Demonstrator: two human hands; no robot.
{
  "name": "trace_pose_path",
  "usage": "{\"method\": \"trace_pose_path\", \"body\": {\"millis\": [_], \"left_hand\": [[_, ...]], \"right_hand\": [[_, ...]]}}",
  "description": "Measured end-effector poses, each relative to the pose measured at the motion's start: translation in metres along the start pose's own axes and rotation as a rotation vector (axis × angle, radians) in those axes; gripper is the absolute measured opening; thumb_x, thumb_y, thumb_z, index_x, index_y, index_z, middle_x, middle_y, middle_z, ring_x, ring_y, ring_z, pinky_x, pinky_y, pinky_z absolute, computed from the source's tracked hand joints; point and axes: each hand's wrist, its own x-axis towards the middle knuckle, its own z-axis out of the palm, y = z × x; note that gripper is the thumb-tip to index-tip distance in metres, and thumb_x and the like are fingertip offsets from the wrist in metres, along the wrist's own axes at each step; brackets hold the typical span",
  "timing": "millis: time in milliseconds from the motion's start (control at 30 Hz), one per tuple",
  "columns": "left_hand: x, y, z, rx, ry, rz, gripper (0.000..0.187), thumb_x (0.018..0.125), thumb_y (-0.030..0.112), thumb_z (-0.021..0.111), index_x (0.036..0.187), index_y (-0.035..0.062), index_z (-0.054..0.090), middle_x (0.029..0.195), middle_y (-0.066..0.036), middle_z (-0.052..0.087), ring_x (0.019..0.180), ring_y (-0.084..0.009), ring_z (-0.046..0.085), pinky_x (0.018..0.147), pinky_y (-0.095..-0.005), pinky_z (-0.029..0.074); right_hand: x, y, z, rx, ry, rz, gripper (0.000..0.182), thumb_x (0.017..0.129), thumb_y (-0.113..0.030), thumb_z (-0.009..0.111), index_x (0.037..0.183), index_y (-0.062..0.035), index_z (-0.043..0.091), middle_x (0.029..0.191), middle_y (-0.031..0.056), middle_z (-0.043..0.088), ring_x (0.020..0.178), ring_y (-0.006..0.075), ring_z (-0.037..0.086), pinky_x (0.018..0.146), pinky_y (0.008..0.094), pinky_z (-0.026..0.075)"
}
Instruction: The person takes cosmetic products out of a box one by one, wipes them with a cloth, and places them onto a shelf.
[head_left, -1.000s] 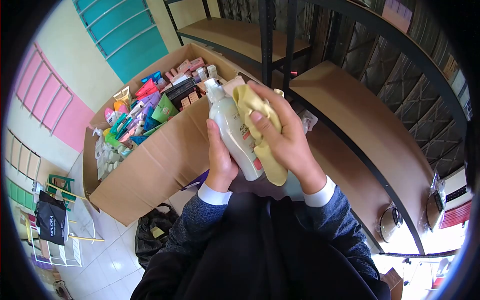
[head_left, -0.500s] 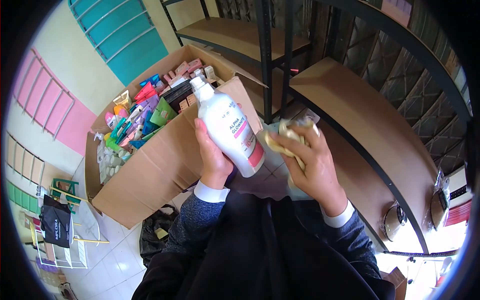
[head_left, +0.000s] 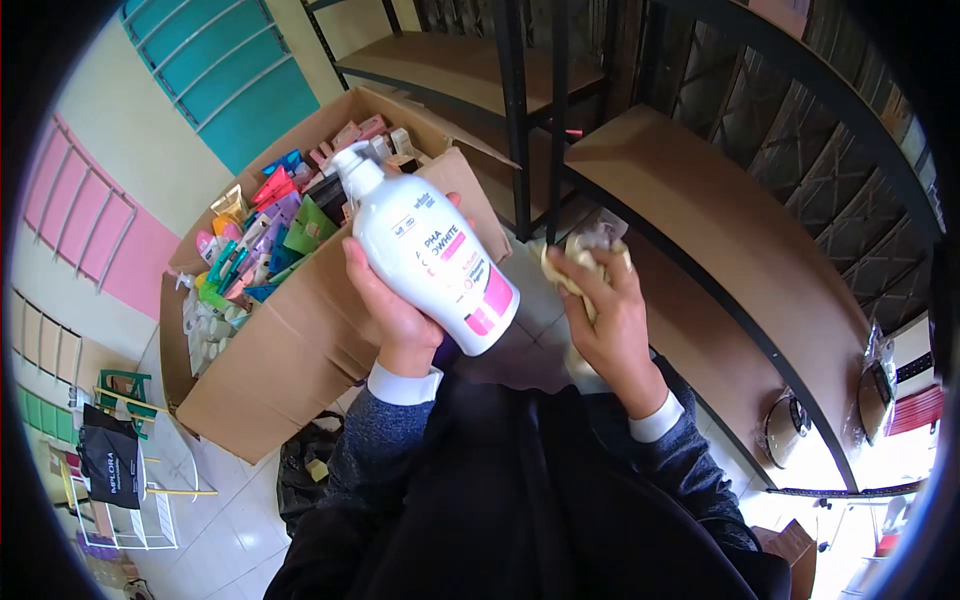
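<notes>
My left hand (head_left: 393,315) is wrapped around a white pump bottle (head_left: 430,255) with pink and black print on its label. The bottle leans with its pump head toward the upper left, and my fingers show behind its far side. To its right, my right hand (head_left: 612,330) is closed on a crumpled pale yellow cloth (head_left: 585,275), apart from the bottle. Just beyond the bottle stands a big cardboard box (head_left: 290,345) filled with colourful tubes, bottles and small cartons (head_left: 265,235).
Brown shelves on black metal frames (head_left: 690,200) rise ahead and to the right. Two plastic-wrapped items (head_left: 788,428) are by the lower right shelf. A black plastic bag (head_left: 308,470) lies on the tiled floor. At left, a black tote bag (head_left: 110,455) hangs on a white rack.
The bottle has turned in my left hand, so its label faces differently, and it sits slightly further left. My right hand with the cloth has shifted slightly left and lower.
</notes>
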Motion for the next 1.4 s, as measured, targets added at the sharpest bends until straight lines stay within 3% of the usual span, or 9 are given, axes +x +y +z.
{"method": "trace_pose_path", "body": {"millis": [167, 367, 600, 700, 833, 1033, 1100, 1200, 1400], "left_hand": [[0.000, -0.018, -0.011, 0.012, -0.092, -0.071, 0.078, 0.083, 0.069, 0.027, 0.133, 0.0104, 0.035, 0.124, -0.028, 0.046, 0.101, -0.0368, 0.056, 0.084, -0.0444, 0.048], [-0.003, -0.033, -0.011, -0.012, 0.055, -0.126, 0.081, 0.081, 0.071, 0.026, 0.131, 0.0091, 0.037, 0.124, -0.026, 0.047, 0.100, -0.0367, 0.057, 0.084, -0.0442, 0.048], [-0.003, -0.033, -0.008, -0.199, -0.267, -0.316, 0.082, 0.082, 0.071, 0.024, 0.131, 0.0059, 0.038, 0.119, -0.025, 0.052, 0.102, -0.0373, 0.057, 0.085, -0.0444, 0.048], [-0.009, -0.040, 0.002, -0.063, -0.158, -0.400, 0.083, 0.082, 0.071, 0.022, 0.130, 0.0050, 0.039, 0.118, -0.027, 0.051, 0.101, -0.0379, 0.057, 0.082, -0.0436, 0.050], [-0.016, -0.065, -0.007, -0.019, -0.239, -0.540, 0.083, 0.082, 0.069, 0.023, 0.130, 0.0029, 0.039, 0.118, -0.027, 0.051, 0.103, -0.0356, 0.057, 0.081, -0.0404, 0.050], [-0.019, -0.091, -0.024, 0.172, -0.342, -0.653, 0.074, 0.087, 0.062, 0.026, 0.129, 0.0024, 0.040, 0.117, -0.023, 0.053, 0.097, -0.0253, 0.059, 0.079, -0.0350, 0.051], [-0.019, -0.096, -0.035, 0.192, -0.302, -0.574, 0.073, 0.087, 0.061, 0.027, 0.128, 0.0020, 0.039, 0.117, -0.022, 0.053, 0.100, -0.0267, 0.058, 0.082, -0.0359, 0.049], [-0.024, -0.099, -0.029, 0.251, -0.172, -0.399, 0.075, 0.086, 0.061, 0.030, 0.129, 0.0002, 0.038, 0.120, -0.019, 0.051, 0.109, -0.0286, 0.052, 0.090, -0.0388, 0.043], [-0.029, -0.108, -0.033, 0.552, -0.269, 0.019, 0.085, 0.081, 0.064, 0.044, 0.133, -0.0019, 0.029, 0.123, -0.016, 0.044, 0.110, -0.0238, 0.047, 0.090, -0.0352, 0.040]], "right_hand": [[-0.011, -0.050, 0.008, 0.039, 0.126, -0.431, 0.045, 0.062, -0.008, 0.068, 0.104, -0.0207, 0.065, 0.106, 0.0114, 0.051, 0.094, 0.0318, 0.052, 0.078, 0.0407, 0.044], [-0.059, 0.016, 0.045, 0.230, 0.112, -0.386, 0.041, 0.060, -0.004, 0.067, 0.098, -0.0198, 0.067, 0.105, 0.0099, 0.051, 0.095, 0.0320, 0.052, 0.080, 0.0412, 0.044], [-0.058, 0.084, 0.049, 0.382, 0.119, 0.287, 0.027, 0.074, -0.015, 0.068, 0.098, -0.0057, 0.064, 0.101, 0.0152, 0.054, 0.095, 0.0285, 0.054, 0.084, 0.0359, 0.044], [-0.035, 0.091, 0.005, 1.054, -0.283, 0.633, 0.039, 0.087, -0.034, 0.057, 0.104, 0.0006, 0.061, 0.103, 0.0144, 0.058, 0.093, 0.0177, 0.056, 0.081, 0.0327, 0.045], [-0.015, 0.074, -0.004, 0.731, -0.822, 0.381, 0.059, 0.082, -0.049, 0.060, 0.117, -0.0011, 0.055, 0.103, 0.0131, 0.063, 0.096, 0.0219, 0.058, 0.087, 0.0332, 0.043], [-0.025, 0.063, 0.018, 0.851, -0.915, 0.547, 0.069, 0.073, -0.054, 0.068, 0.117, -0.0018, 0.056, 0.104, 0.0135, 0.063, 0.101, 0.0226, 0.057, 0.089, 0.0322, 0.042], [-0.033, 0.070, 0.020, 0.875, -0.835, 0.488, 0.061, 0.073, -0.051, 0.068, 0.112, -0.0040, 0.059, 0.097, 0.0153, 0.064, 0.093, 0.0246, 0.061, 0.084, 0.0328, 0.045], [-0.021, 0.052, -0.015, 0.224, -0.408, 0.421, 0.045, 0.070, -0.043, 0.071, 0.100, -0.0096, 0.063, 0.073, 0.0150, 0.064, 0.070, 0.0300, 0.064, 0.066, 0.0336, 0.049], [-0.006, 0.018, -0.035, 0.468, -0.310, 0.432, 0.032, 0.070, -0.034, 0.073, 0.089, -0.0090, 0.066, 0.073, 0.0107, 0.065, 0.071, 0.0276, 0.064, 0.067, 0.0327, 0.049]]}}
